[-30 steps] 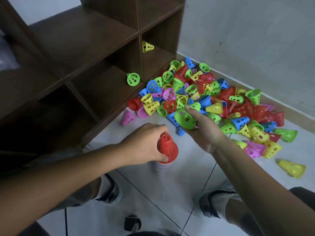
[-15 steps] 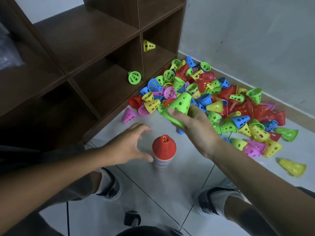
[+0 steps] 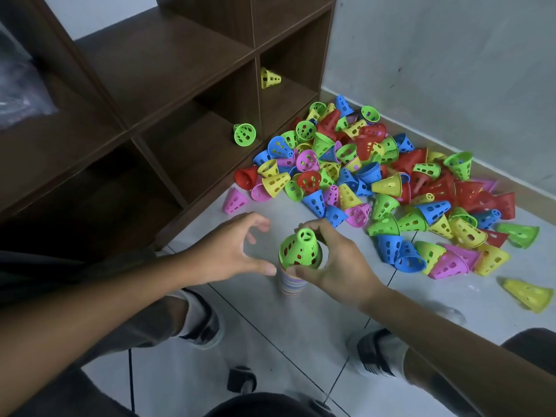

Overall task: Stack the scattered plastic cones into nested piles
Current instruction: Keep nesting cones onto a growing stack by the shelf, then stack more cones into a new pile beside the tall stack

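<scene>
A nested stack of cones (image 3: 290, 282) stands upright on the floor tile between my hands. A green perforated cone (image 3: 301, 249) sits on top of it, over a red one, and my right hand (image 3: 337, 261) grips this green cone with thumb and fingers. Just left of the stack my left hand (image 3: 231, 251) hovers with fingers spread, holding nothing. A large heap of loose cones (image 3: 376, 182) in red, blue, green, yellow and pink lies on the floor beyond.
A dark wooden shelf unit (image 3: 168, 94) stands at the left, with a green cone (image 3: 244, 134) and a yellow cone (image 3: 269, 78) in its cubbies. A stray yellow cone (image 3: 528, 294) lies at right. My shoes (image 3: 374, 352) and a chair caster (image 3: 240, 382) are below.
My right hand carried the green cone from the heap down onto the stack, covering the red top. My left hand let go of the stack and drew back to the left.
</scene>
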Available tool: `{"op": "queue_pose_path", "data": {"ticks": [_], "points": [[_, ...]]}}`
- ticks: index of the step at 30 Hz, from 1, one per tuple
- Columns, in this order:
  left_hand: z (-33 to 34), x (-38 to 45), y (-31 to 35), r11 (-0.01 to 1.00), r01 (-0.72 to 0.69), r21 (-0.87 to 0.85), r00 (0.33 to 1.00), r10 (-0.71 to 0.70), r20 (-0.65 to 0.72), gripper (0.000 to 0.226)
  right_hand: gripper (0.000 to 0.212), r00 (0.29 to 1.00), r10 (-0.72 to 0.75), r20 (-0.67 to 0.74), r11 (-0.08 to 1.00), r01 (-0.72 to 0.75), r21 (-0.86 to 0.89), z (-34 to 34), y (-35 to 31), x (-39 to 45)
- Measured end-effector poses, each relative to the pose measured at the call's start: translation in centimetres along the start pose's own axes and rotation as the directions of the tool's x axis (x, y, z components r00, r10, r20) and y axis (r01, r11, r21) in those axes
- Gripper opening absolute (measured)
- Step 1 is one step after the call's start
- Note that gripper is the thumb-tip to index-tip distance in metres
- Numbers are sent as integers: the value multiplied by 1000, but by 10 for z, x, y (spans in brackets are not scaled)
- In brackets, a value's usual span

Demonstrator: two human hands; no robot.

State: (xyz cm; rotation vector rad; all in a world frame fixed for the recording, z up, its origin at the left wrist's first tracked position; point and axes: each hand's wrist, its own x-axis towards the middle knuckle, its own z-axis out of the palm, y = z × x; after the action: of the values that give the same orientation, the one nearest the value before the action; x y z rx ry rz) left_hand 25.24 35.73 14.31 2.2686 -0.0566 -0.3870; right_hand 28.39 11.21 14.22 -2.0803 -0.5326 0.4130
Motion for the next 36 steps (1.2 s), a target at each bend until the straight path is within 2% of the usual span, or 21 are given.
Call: {"op": "queue_pose_path", "data": {"ticks": [4, 7, 11, 15, 19, 22, 26, 29, 33, 36], "points": [[15, -1, 3, 1000, 20, 11, 1000, -20, 21, 83, 66, 1000, -8, -3, 996, 7, -91, 6, 12, 1], [32, 2, 9, 998, 32, -45, 999, -31, 22, 93, 88, 997, -24, 79, 983, 37, -178, 2, 23, 2], [66, 3, 20, 973, 32, -229, 993, -57, -102, 110, 101, 986, 40, 160, 941, 17, -339, -13, 46, 0], [102, 4, 25, 952, -20, -305, 964, -62, -257, 108, 88, 970, 157, 183, 882, -55, -468, -23, 74, -6], [117, 11, 26, 962, 8, -272, 914, -118, -389, 86, 73, 959, 221, 177, 856, -104, -507, -27, 91, -11], [116, 13, 25, 984, 30, -177, 912, -99, -398, 76, 64, 949, 249, 196, 848, -115, -517, -27, 95, -11], [110, 11, 23, 995, 21, -95, 921, -56, -386, 73, 55, 938, 271, 215, 848, -127, -514, -26, 96, -5], [103, 9, 16, 996, 18, -83, 907, -51, -418, 71, 49, 938, 272, 213, 853, -132, -506, -29, 93, 2], [80, 11, -7, 991, 79, -107, 856, -122, -502, 73, 43, 944, 269, 188, 867, -153, -474, -34, 93, 11], [53, 15, -34, 976, 151, -159, 793, -216, -569, 82, 41, 945, 276, 174, 873, -172, -456, -33, 94, 17]]}}
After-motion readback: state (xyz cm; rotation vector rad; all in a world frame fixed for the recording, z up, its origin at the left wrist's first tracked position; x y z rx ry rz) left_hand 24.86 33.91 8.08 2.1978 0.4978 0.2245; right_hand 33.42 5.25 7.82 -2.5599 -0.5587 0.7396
